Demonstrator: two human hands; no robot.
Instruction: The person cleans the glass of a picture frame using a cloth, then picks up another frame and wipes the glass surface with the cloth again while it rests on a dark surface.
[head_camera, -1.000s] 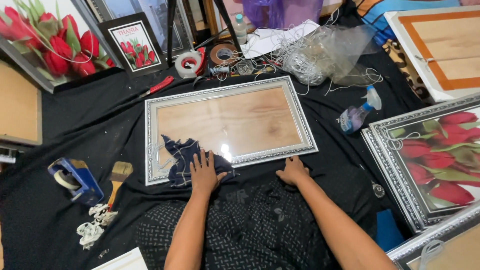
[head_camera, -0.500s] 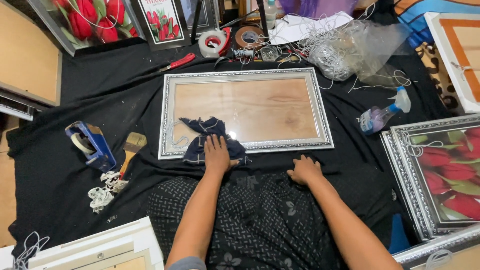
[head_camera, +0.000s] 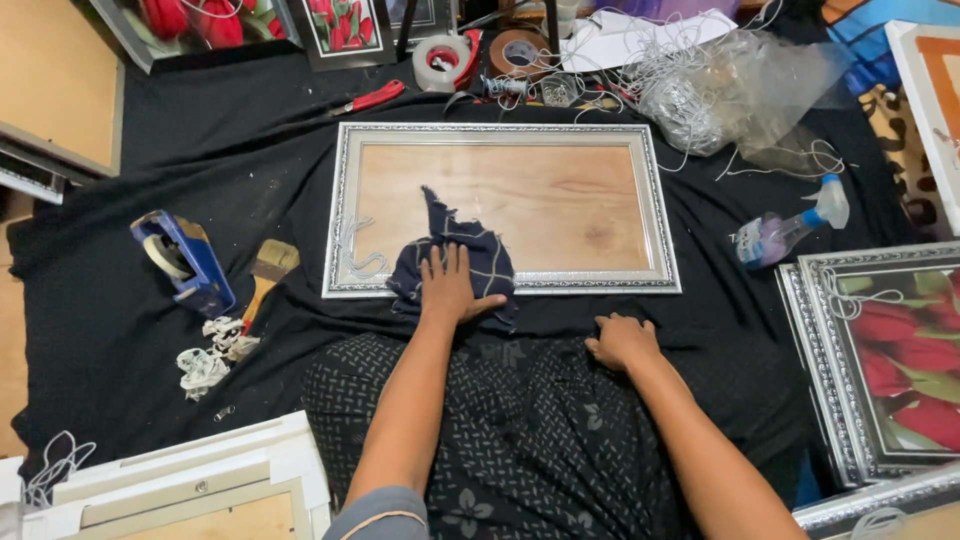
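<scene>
Dark blue cloth (head_camera: 452, 262) pinned flat under left hand (head_camera: 452, 290), palm down, fingers spread, on near edge of silver picture frame (head_camera: 345, 200).
Right hand (head_camera: 622, 340) rests loosely curled, empty, on black sheet (head_camera: 200, 140) just below frame; spray bottle (head_camera: 785, 228) well right.

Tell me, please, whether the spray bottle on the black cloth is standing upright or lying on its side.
Lying on its side. The spray bottle rests flat on the black cloth, nozzle end pointing up-right, right of the silver frame.
</scene>
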